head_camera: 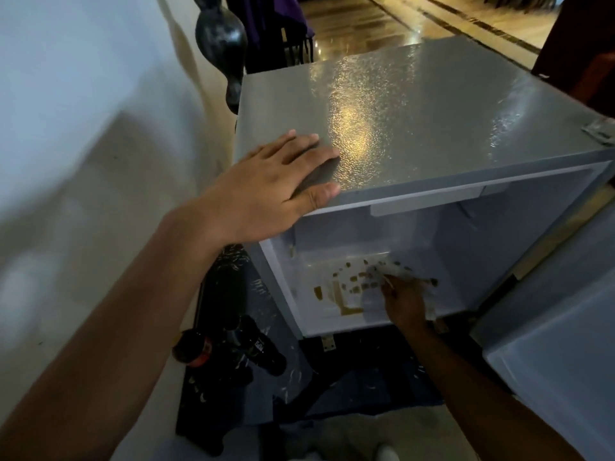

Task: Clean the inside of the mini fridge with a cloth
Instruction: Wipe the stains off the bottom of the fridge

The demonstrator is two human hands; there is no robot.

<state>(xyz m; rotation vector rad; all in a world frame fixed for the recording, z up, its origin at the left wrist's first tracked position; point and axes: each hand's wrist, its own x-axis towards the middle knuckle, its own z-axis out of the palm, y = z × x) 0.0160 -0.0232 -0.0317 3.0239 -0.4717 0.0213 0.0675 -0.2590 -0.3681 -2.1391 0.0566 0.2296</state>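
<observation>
Left hand (276, 184) flat and open, fingers straight, palm resting on the front left corner of the grey mini fridge (432, 111) top, thumb hooked over the front edge. Right hand (404, 302) reaching inside the fridge, below and right of the left hand, fingers curled on a pale cloth (397, 272) pressed to the stained white floor. Brown stains (349, 294) just left of the right hand. Open door (549, 344) at far right. Dark bottles (233, 347) on the ground beneath the left forearm.

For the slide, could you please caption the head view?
Left hand braces the mini fridge top while the right hand wipes brown stains inside with a cloth.
</observation>
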